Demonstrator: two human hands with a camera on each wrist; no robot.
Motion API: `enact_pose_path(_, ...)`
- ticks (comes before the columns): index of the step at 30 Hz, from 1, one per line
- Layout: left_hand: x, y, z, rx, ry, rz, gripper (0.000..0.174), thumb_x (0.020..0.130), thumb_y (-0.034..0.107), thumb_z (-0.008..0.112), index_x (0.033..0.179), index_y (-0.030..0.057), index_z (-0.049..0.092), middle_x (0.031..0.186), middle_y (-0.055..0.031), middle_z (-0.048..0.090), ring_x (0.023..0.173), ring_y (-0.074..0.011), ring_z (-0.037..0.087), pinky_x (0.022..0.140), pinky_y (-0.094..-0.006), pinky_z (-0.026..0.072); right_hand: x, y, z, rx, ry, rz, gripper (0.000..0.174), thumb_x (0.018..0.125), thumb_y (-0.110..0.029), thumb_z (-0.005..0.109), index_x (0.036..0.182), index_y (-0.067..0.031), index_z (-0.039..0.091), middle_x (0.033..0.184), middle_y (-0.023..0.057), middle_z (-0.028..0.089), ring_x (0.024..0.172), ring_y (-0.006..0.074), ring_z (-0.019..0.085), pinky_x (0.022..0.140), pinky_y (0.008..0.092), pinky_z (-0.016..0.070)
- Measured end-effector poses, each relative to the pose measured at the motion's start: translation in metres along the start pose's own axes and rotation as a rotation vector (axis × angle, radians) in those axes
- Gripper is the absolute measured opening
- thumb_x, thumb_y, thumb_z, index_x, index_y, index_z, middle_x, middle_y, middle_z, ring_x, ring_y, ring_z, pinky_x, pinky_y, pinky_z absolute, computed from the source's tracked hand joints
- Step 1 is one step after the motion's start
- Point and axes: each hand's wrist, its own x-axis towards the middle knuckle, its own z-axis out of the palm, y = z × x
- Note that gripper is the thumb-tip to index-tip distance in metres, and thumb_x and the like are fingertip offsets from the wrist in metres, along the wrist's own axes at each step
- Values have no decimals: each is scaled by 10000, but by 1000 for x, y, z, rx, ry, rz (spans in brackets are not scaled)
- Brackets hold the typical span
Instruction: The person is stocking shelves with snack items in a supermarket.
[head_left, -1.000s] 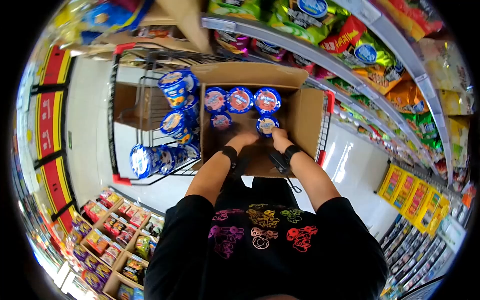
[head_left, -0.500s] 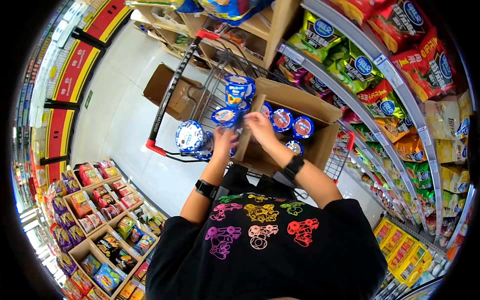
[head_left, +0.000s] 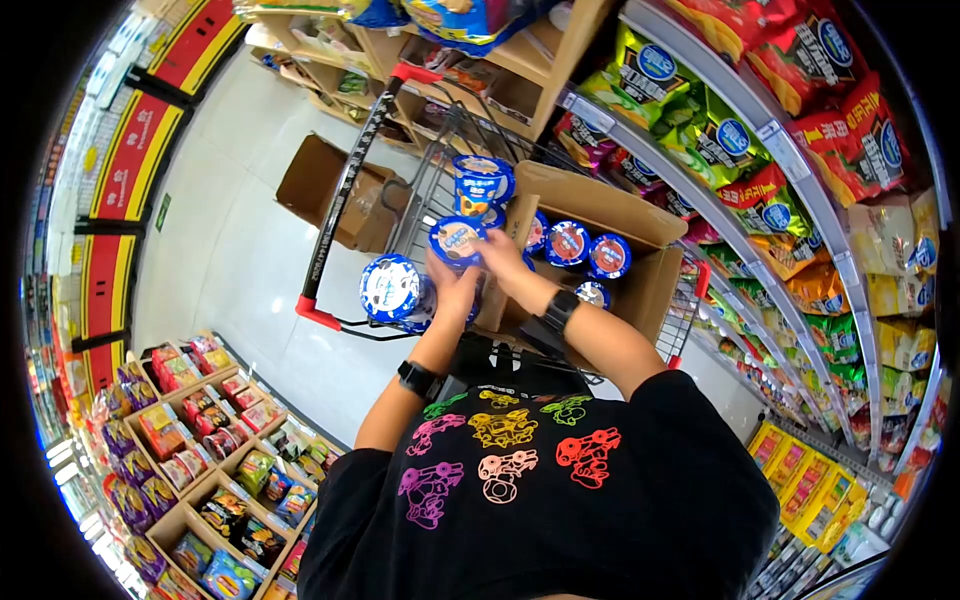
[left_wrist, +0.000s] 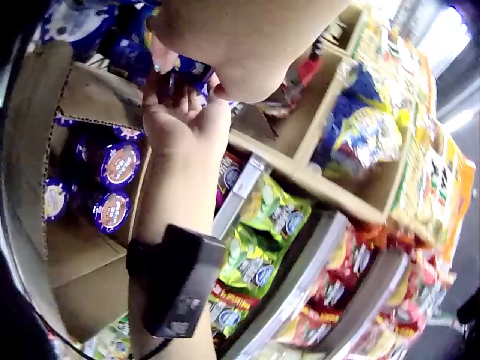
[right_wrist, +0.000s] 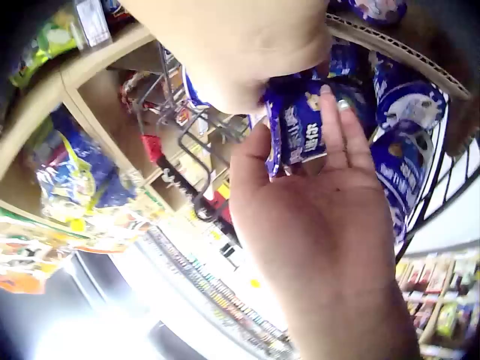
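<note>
Blue cup [head_left: 453, 241], round printed lid [head_left: 460, 236] — facing up, between left hand [head_left: 456, 286] and right hand [head_left: 503, 257], beside carton [head_left: 580, 198]

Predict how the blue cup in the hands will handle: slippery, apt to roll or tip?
The cup would likely roll if laid on its side, as its top is round. It may be a bit slick, since its surface looks glossy. The similar cup beyond it narrows downward, so this one might tip if bumped.
</note>
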Motion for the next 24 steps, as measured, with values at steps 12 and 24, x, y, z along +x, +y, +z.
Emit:
enact_pose_path(12, -67, 116, 101, 48, -404, 594, 734, 719, 50, 589, 1316, -10, 166, 1267, -248, 280, 1171, -379, 320, 959, -376, 312, -150, -147, -159, -32, 149, -236, 303, 882, -222, 434, 1155, -94, 464, 1035, 43, 530, 913, 126, 528, 633, 264, 485)
enact_pose_path(24, -59, -19, 187, -231, -772, -1031, 334, 797, 400, 461, 1052, 186, 496, 1055, -68, 537, 939, -232, 541, 801, -459, 410, -95, 43, -236, 389, 287, 484, 341, 818, -210, 455, 1102, -22, 478, 1013, 154, 572, 852, 279, 604, 674, 377, 505)
